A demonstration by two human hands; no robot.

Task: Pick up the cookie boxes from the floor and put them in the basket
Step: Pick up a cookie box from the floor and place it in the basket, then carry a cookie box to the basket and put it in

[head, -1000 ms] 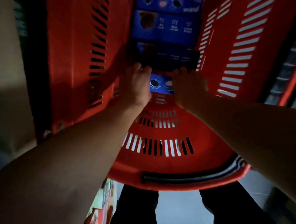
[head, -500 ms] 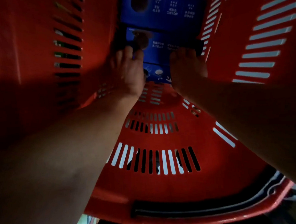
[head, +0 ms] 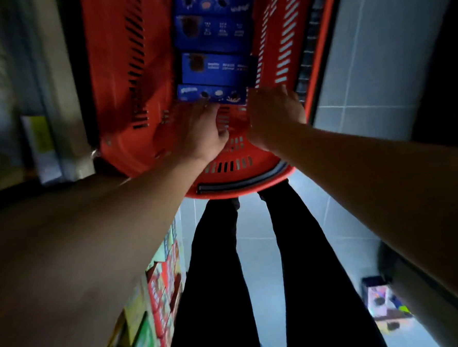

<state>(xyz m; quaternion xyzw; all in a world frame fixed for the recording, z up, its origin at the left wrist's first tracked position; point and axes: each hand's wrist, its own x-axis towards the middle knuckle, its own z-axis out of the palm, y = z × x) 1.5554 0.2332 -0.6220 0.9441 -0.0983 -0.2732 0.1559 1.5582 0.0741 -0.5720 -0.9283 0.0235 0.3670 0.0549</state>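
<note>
A red plastic basket [head: 114, 73] holds several blue cookie boxes in a row. The nearest box [head: 212, 94] lies flat at the near end, behind it another box [head: 216, 69], then more boxes [head: 211, 32]. My left hand [head: 196, 132] hovers just short of the nearest box with relaxed fingers and holds nothing. My right hand [head: 275, 114] is spread beside that box's right end, near the basket's right wall, also empty. One more cookie box [head: 380, 301] lies on the floor at lower right.
The basket's dark handle [head: 244, 183] rests on its near rim. My legs in black trousers [head: 217, 268] stand on grey floor tiles. A shelf of colourful packages [head: 159, 285] runs along the left. A dark fixture edge lies to the right.
Both hands have let go of the nearest box and drawn back toward me. The view has pulled away from the basket, showing floor and legs again.
</note>
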